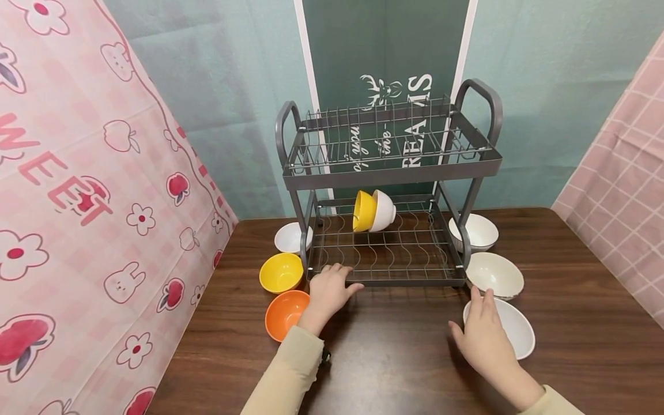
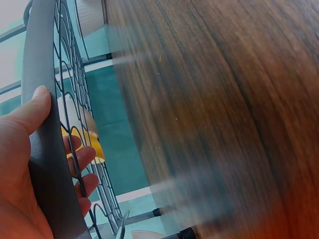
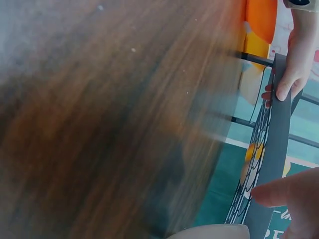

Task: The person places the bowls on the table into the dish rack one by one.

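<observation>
My left hand (image 1: 330, 291) grips the lower front rail of the dark grey two-tier dish rack (image 1: 394, 178). In the left wrist view its thumb lies along the rail's front, the fingers (image 2: 85, 158) curled behind. My right hand (image 1: 485, 337), fingers extended and thumb apart, overlaps the left side of the nearest white bowl (image 1: 519, 331) in the head view. That bowl's rim (image 3: 212, 232) shows below the hand in the right wrist view. On the lower tier a yellow bowl (image 1: 364, 212) and a white bowl (image 1: 384, 212) stand on edge, nested together.
Left of the rack stand a white bowl (image 1: 291, 238), a yellow bowl (image 1: 282, 273) and an orange bowl (image 1: 285, 314). To its right are a cream bowl (image 1: 495, 275) and another white bowl (image 1: 478, 231). The brown wooden table (image 1: 394, 357) meets patterned curtains (image 1: 233, 109).
</observation>
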`<state>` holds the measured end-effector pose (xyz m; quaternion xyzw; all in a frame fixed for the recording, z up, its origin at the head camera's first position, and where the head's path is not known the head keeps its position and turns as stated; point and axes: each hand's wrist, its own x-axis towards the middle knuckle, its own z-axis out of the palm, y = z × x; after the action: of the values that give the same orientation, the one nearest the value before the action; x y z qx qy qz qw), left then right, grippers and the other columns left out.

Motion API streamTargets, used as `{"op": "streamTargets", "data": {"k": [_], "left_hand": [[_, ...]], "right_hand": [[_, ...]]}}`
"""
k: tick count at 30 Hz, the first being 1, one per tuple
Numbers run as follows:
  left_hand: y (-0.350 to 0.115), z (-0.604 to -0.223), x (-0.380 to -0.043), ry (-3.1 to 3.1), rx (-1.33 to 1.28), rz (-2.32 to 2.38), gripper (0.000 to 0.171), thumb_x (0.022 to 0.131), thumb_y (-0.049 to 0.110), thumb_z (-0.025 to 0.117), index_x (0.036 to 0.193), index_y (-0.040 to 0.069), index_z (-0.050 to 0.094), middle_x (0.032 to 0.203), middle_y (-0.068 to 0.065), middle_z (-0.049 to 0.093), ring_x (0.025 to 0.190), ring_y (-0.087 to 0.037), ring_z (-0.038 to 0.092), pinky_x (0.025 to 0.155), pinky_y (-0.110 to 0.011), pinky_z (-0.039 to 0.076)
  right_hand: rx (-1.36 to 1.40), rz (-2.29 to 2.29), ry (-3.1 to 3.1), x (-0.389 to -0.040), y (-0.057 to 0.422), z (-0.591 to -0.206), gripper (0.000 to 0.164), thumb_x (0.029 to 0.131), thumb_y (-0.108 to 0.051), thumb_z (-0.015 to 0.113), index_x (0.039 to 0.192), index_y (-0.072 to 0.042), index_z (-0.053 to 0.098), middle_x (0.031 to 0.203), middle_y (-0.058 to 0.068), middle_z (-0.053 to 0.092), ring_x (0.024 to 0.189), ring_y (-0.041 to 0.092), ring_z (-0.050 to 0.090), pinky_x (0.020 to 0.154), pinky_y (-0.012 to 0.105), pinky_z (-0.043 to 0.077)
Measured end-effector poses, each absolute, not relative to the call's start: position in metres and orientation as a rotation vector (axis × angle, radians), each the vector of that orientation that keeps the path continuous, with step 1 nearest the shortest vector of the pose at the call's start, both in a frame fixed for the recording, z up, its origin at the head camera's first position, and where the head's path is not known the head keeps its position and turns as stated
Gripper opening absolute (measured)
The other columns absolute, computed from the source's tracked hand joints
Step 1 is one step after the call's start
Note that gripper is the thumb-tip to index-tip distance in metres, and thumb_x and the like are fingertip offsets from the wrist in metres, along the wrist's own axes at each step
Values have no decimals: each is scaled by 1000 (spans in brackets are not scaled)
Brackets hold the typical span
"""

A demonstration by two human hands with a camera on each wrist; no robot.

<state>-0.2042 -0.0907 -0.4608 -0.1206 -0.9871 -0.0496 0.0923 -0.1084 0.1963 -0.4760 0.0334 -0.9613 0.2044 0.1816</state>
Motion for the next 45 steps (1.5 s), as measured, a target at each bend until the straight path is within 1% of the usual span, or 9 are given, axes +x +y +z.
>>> {"op": "streamTargets", "data": {"k": [4, 8, 15, 20, 24, 27, 32, 38, 45], "left_hand": [[-91, -460, -204, -2930, -357, -148, 53, 80, 64, 53, 115, 24, 63, 107, 4, 64, 100, -17, 59, 68, -33, 50], [-91, -460, -204, -2925, -361, -148, 53, 80, 63, 53, 114, 24, 64, 107, 4, 64, 100, -17, 59, 68, -33, 50], [-90, -459, -204, -2923, -361, -145, 53, 80, 64, 53, 115, 24, 64, 107, 4, 64, 100, -17, 59, 68, -32, 50], [-90, -460, -204, -2927, -355, -151, 54, 80, 64, 53, 115, 24, 63, 107, 4, 64, 100, -17, 59, 70, -33, 50], [-90, -461, -204, -2930, -350, -153, 54, 80, 63, 53, 115, 24, 63, 108, 4, 64, 101, -17, 59, 71, -34, 50], [-90, -461, -204, -2930, -349, -155, 53, 80, 63, 54, 115, 24, 64, 108, 4, 64, 101, -17, 59, 71, -34, 50], [-90, -461, -204, -2929, -346, -162, 53, 80, 62, 55, 115, 24, 64, 108, 4, 64, 100, -17, 59, 71, -34, 50], [-90, -462, -204, -2933, -345, -168, 53, 80, 62, 55, 115, 24, 63, 107, 4, 64, 100, -17, 59, 71, -34, 50], [-90, -462, -203, -2919, -347, -166, 52, 80, 62, 55, 114, 24, 64, 107, 5, 64, 100, -17, 59, 72, -33, 50]], "right_hand": [[40, 549, -2782, -105, 197, -479, 87, 71, -14, 74, 128, 25, 20, 122, 57, 25, 112, 66, 32, 92, 67, 33], [0, 499, -2846, -102, 195, -478, 79, 74, -16, 71, 123, 26, 26, 117, 56, 32, 107, 64, 40, 84, 65, 39], [-62, 449, -2985, -97, 193, -478, 66, 78, -20, 67, 117, 24, 35, 110, 47, 45, 86, 56, 55, 66, 59, 45], [-106, 443, -3088, -98, 193, -479, 62, 80, -21, 64, 119, 20, 38, 113, 45, 48, 81, 53, 58, 61, 57, 46], [-94, 418, -3096, -97, 194, -480, 51, 81, -17, 63, 113, 18, 45, 88, 38, 59, 70, 47, 61, 51, 53, 46], [-90, 417, -3090, -96, 195, -479, 32, 81, -13, 61, 98, 12, 51, 67, 27, 60, 58, 41, 60, 44, 49, 43], [-71, 409, -3081, -93, 196, -477, 12, 83, -8, 54, 79, 3, 51, 60, 21, 59, 53, 38, 59, 41, 49, 40], [-38, 355, -3045, -88, 193, -472, 11, 84, -2, 45, 75, 2, 51, 57, 20, 58, 48, 37, 57, 39, 48, 39], [16, 325, -2997, -85, 185, -465, 10, 83, -2, 48, 74, 2, 50, 54, 17, 57, 45, 34, 55, 37, 46, 39]]}}
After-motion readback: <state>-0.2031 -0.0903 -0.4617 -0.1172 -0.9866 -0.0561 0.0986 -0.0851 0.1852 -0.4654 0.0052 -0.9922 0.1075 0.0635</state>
